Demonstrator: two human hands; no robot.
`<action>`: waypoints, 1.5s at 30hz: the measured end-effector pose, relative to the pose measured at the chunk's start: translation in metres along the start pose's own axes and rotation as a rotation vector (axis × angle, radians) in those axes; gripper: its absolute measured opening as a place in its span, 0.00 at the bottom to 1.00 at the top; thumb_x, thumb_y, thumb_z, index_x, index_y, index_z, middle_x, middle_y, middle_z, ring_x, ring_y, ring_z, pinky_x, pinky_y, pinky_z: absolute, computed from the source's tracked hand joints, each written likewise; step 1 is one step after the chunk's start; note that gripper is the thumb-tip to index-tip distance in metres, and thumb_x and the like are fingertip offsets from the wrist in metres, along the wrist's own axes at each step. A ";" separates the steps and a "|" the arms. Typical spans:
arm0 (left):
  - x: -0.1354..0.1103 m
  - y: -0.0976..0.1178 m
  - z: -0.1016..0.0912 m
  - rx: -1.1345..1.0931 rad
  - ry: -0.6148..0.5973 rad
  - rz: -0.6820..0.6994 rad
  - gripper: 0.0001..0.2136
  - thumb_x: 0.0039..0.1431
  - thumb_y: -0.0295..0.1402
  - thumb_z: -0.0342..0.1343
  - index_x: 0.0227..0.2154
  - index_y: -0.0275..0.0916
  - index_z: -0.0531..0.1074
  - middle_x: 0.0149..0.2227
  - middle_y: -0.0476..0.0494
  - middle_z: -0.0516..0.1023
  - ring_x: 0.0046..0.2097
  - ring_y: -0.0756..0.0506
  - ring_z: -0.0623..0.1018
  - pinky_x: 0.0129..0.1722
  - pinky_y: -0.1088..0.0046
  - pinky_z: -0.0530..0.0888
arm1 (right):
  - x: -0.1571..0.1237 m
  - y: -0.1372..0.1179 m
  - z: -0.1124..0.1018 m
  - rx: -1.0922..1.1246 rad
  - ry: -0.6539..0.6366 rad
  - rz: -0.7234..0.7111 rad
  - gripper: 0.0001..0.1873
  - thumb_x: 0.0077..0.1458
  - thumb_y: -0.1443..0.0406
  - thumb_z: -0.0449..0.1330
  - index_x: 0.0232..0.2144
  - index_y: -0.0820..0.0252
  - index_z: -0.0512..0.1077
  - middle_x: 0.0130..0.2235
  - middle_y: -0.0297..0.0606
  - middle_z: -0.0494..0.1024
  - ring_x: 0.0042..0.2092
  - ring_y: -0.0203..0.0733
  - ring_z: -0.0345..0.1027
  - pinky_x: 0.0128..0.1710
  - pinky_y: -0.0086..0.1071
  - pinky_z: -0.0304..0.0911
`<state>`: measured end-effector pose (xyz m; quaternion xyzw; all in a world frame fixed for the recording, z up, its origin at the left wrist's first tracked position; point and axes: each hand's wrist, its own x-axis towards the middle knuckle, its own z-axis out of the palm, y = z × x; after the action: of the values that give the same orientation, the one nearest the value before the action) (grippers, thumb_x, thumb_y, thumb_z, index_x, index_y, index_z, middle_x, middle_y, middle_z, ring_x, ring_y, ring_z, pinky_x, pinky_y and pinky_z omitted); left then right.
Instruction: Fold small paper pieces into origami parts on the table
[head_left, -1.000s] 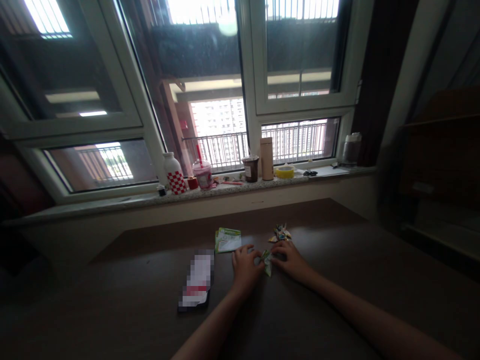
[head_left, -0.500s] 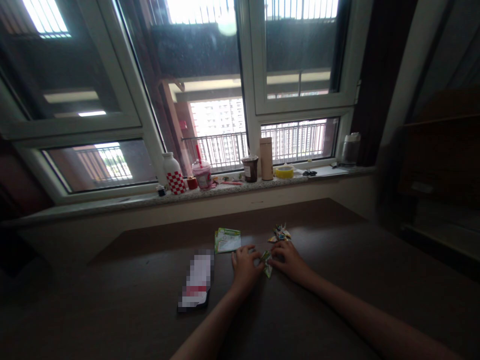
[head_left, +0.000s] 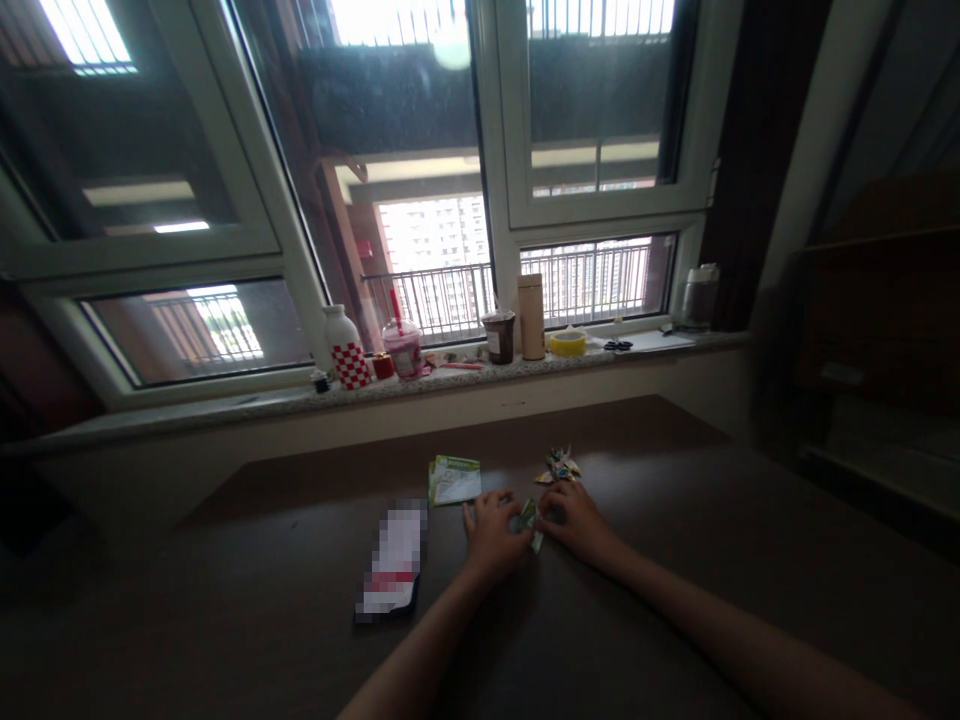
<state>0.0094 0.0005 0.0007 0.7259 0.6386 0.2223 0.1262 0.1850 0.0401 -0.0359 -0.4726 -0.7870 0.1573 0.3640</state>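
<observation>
On the dark brown table (head_left: 675, 600), my left hand (head_left: 491, 535) and my right hand (head_left: 574, 520) meet over a small folded piece of green-and-white paper (head_left: 530, 520). Both hands pinch it from opposite sides, fingers closed on it just above the tabletop. A finished folded paper figure (head_left: 559, 465) lies just beyond my right hand. A green-and-white paper sheet (head_left: 454, 479) lies flat just beyond my left hand.
A phone with a blurred screen (head_left: 391, 560) lies left of my left hand. The window sill (head_left: 225, 403) carries a red-checked bottle (head_left: 346, 347), cups (head_left: 405, 348), a tall tan tumbler (head_left: 532, 316), a yellow tape roll (head_left: 568, 343) and scissors (head_left: 619, 345). Dark wooden shelves (head_left: 885, 300) stand at right.
My hands have drawn slightly closer together on the folded paper, which now shows less between my fingers. Nothing else on the table has moved.
</observation>
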 end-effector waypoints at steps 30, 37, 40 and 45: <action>-0.001 0.002 -0.004 -0.028 -0.028 0.003 0.17 0.50 0.47 0.59 0.42 0.47 0.75 0.59 0.45 0.68 0.63 0.37 0.60 0.65 0.44 0.44 | 0.001 0.000 -0.004 0.030 0.040 -0.041 0.05 0.50 0.65 0.66 0.24 0.59 0.77 0.38 0.42 0.76 0.50 0.49 0.64 0.54 0.44 0.58; -0.003 0.003 -0.005 -0.025 -0.028 -0.005 0.17 0.51 0.47 0.59 0.42 0.47 0.75 0.59 0.45 0.69 0.63 0.37 0.60 0.65 0.44 0.44 | 0.001 0.002 -0.009 0.112 0.033 0.001 0.06 0.52 0.62 0.65 0.29 0.57 0.78 0.41 0.42 0.76 0.50 0.49 0.64 0.55 0.45 0.58; -0.002 0.002 -0.004 -0.018 -0.030 0.006 0.18 0.50 0.48 0.59 0.43 0.49 0.75 0.59 0.46 0.68 0.63 0.38 0.60 0.65 0.45 0.44 | 0.001 0.004 -0.008 0.119 0.042 -0.029 0.06 0.53 0.60 0.64 0.29 0.56 0.79 0.41 0.42 0.76 0.50 0.49 0.65 0.55 0.45 0.57; -0.002 0.002 -0.004 -0.020 -0.048 0.008 0.18 0.48 0.49 0.60 0.41 0.50 0.75 0.59 0.47 0.68 0.64 0.37 0.59 0.65 0.44 0.43 | 0.001 0.004 -0.006 0.095 0.059 -0.029 0.07 0.52 0.62 0.64 0.25 0.58 0.77 0.40 0.43 0.76 0.49 0.49 0.65 0.54 0.44 0.58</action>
<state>0.0092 -0.0020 0.0045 0.7322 0.6302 0.2117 0.1479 0.1919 0.0426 -0.0338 -0.4476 -0.7744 0.1753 0.4113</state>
